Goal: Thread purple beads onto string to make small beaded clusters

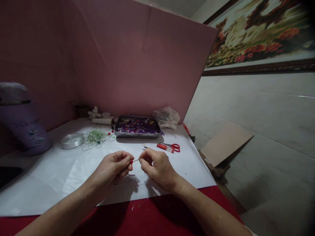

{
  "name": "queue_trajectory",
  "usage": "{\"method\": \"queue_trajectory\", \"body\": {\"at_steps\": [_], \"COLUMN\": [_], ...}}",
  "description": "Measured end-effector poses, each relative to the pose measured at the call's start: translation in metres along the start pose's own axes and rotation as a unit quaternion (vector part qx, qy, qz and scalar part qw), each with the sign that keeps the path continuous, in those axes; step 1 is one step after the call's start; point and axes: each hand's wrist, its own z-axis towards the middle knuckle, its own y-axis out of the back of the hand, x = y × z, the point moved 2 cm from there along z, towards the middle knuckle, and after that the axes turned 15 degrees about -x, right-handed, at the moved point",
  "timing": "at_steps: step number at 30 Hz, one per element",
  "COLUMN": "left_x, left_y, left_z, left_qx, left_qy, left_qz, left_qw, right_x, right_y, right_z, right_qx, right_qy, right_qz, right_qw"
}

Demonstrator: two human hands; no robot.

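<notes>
My left hand (118, 166) pinches a small red bead (131, 161) between thumb and forefinger. From the bead a thin brownish strand (136, 160) runs across to my right hand (158, 167), whose fingertips are closed on its other end. Whether it is a thread, a wire or a needle I cannot make out. Both hands are held above the white table cover, a short gap apart. Just behind my right hand lie red-handled scissors (175, 147) and a red and clear lighter-like piece (164, 148).
A metal tray (137, 134) of mostly purple beads stands at the back. Left of it are a tangle of green cord (97, 137), a clear round dish (72, 141) and a purple tumbler (27, 127). A plastic bag (167, 116) lies behind, before a pink panel (137, 65).
</notes>
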Motion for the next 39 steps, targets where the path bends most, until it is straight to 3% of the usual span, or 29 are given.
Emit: {"method": "queue_trajectory", "body": {"at_steps": [7, 14, 17, 20, 23, 25, 27, 31, 34, 36, 39], "left_x": [-0.005, 0.000, -0.001, -0.002, 0.000, 0.001, 0.002, 0.008, 0.016, 0.020, 0.022], "left_y": [-0.001, -0.001, -0.001, 0.000, 0.002, 0.001, -0.003, -0.011, -0.014, -0.016, -0.018], "left_z": [-0.006, -0.001, 0.000, 0.000, 0.001, -0.001, -0.003, -0.006, -0.005, -0.004, -0.007], "left_qx": [0.025, 0.040, 0.035, 0.013, -0.004, -0.014, -0.017, 0.005, 0.013, 0.025, 0.057], "left_qy": [0.004, 0.037, 0.046, 0.036, 0.011, -0.014, -0.038, -0.043, -0.028, -0.037, -0.067], "left_qz": [0.053, 0.077, 0.049, 0.019, 0.023, 0.058, 0.091, 0.108, 0.121, 0.141, 0.181], "left_qw": [0.998, 0.996, 0.997, 0.999, 1.000, 0.998, 0.995, 0.993, 0.992, 0.989, 0.980], "right_x": [0.002, -0.010, -0.015, -0.012, -0.008, -0.008, -0.009, -0.010, -0.010, -0.012, -0.018], "right_y": [0.003, 0.001, 0.005, 0.008, -0.002, -0.013, -0.022, -0.022, -0.016, -0.012, -0.007], "right_z": [0.000, 0.001, 0.006, 0.007, 0.002, -0.006, -0.012, -0.012, -0.006, -0.002, 0.004], "right_qx": [0.000, 0.001, -0.053, -0.111, -0.035, 0.025, 0.029, -0.047, -0.050, -0.058, -0.083], "right_qy": [0.069, 0.124, 0.068, -0.018, -0.170, -0.281, -0.361, -0.403, -0.424, -0.437, -0.428], "right_qz": [-0.043, -0.164, -0.188, -0.128, 0.034, 0.152, 0.257, 0.422, 0.503, 0.515, 0.503], "right_qw": [0.997, 0.979, 0.978, 0.985, 0.984, 0.947, 0.896, 0.811, 0.751, 0.735, 0.746]}}
